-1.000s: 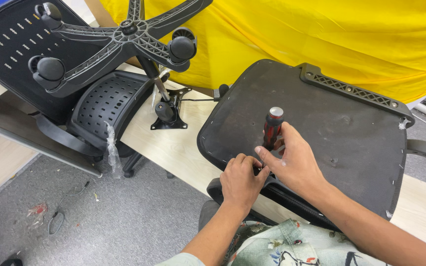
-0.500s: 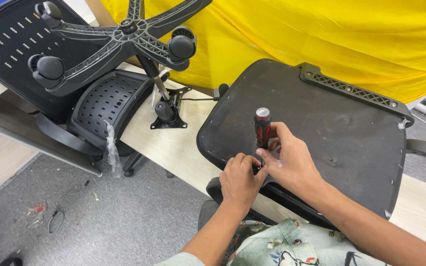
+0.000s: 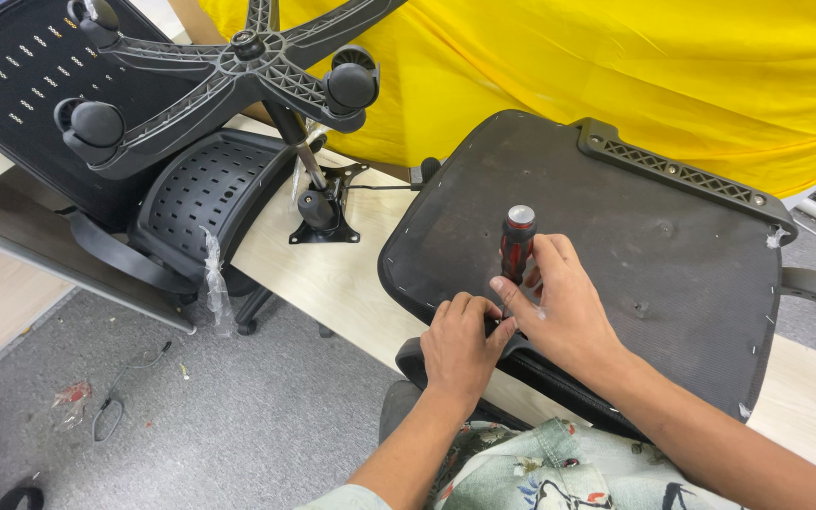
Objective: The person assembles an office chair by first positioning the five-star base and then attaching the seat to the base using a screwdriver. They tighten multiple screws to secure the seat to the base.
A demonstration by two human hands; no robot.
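Standing upright, red-black screwdriver (image 3: 518,247) w/ silver cap, right hand (image 3: 559,312) fingers wrapped round it, left hand (image 3: 460,345) fingers curled at tip

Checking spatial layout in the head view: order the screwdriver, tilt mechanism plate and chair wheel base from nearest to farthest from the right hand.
1. screwdriver, held in the right hand.
2. tilt mechanism plate, left on the table.
3. chair wheel base, far upper left.
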